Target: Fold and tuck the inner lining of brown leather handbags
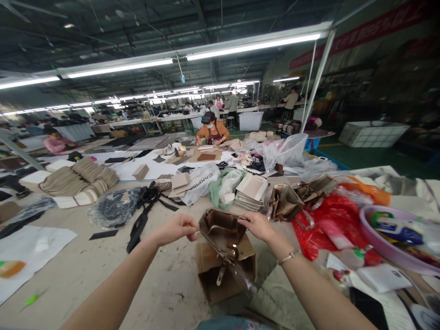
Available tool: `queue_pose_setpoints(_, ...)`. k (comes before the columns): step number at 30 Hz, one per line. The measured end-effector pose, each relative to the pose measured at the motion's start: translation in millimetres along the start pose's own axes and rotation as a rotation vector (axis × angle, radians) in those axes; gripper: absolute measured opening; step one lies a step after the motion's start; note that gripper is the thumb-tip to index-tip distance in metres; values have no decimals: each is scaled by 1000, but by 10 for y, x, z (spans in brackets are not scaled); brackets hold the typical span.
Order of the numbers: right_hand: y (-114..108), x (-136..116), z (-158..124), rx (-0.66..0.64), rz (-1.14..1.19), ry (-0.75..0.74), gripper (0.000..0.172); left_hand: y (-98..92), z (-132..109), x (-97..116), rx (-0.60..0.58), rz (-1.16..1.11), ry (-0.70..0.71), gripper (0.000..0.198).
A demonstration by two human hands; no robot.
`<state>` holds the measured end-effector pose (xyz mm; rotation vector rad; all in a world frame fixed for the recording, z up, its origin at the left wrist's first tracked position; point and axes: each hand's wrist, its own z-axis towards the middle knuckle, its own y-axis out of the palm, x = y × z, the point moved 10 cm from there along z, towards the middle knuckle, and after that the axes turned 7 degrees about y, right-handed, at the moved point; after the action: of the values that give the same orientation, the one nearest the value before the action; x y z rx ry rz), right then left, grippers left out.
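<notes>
1. The brown bag [220,234] is the clock's centre, its mouth open upward, over a cardboard box [205,257] at six o'clock on the tabletop [161,279].
2. At three o'clock, the right hand [256,224] pinches the bag's rim between thumb and fingers.
3. At nine o'clock, the left hand [178,229] curls its fingers beside the bag's edge; whether it grips, I cannot tell.
4. A stack of beige pieces [251,190] lies at one o'clock.
5. Further out at three: red plastic [309,229], then a purple basin [388,251].
</notes>
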<state>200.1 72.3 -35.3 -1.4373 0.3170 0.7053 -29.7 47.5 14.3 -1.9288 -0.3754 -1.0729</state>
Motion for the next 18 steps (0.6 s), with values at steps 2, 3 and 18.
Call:
queue_pose_setpoints(2,6,-8,4,-8,-7,3,29,-159,54,309,186,185,163,17)
queue_pose_setpoints(3,8,-9,8,-14,-7,8,30,-173,90,459,258,296,254,18)
queue_pose_setpoints(18,-58,-49,-1,-25,105,-108,38,329,913,563,170,715,528,11)
